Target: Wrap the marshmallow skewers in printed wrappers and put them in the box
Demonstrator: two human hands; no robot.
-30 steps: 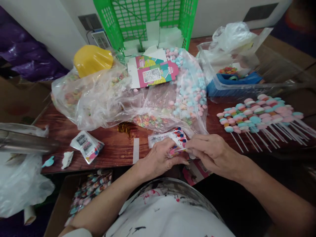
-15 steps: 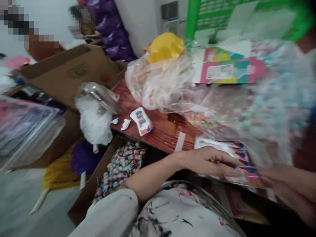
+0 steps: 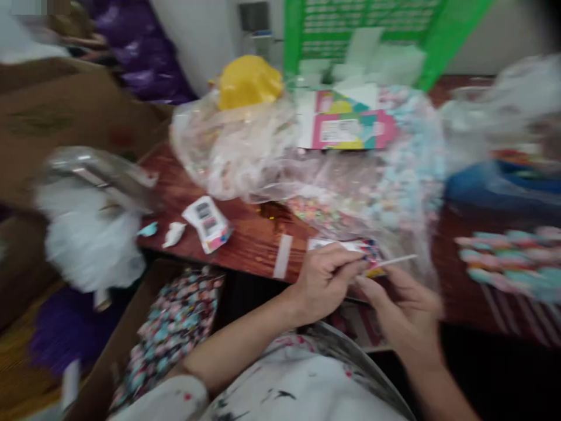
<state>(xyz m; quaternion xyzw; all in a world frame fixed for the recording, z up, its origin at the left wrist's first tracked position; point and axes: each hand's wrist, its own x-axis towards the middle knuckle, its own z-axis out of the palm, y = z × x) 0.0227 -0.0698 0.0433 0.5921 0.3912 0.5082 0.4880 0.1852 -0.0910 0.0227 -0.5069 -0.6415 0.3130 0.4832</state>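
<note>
My left hand (image 3: 326, 280) is closed, with its thumb and fingers pinched over a stack of printed cards (image 3: 322, 242) at the table's front edge. Whatever lies between those fingertips is hidden. Close by on the right, my right hand (image 3: 407, 307) is closed too, its fingertips meeting the left ones. A thin white stick (image 3: 398, 259) pokes out to the right from between its fingers. Behind both hands lies a clear bag of pastel candy (image 3: 407, 169), with a pink, yellow and teal card (image 3: 337, 130) on top.
Rows of pastel candy skewers (image 3: 512, 257) lie on the right, near a blue container (image 3: 504, 184). Left are a folded white label (image 3: 205, 224), a white strip (image 3: 283, 256) and a plastic-wrapped bundle (image 3: 92, 216). Below stands a box of small beaded pieces (image 3: 175, 327). A green crate (image 3: 293, 41) rises behind.
The view has swung right, bringing the skewers and blue container into sight. My hands have come together from lying along the cards, and the white stick now shows between them.
</note>
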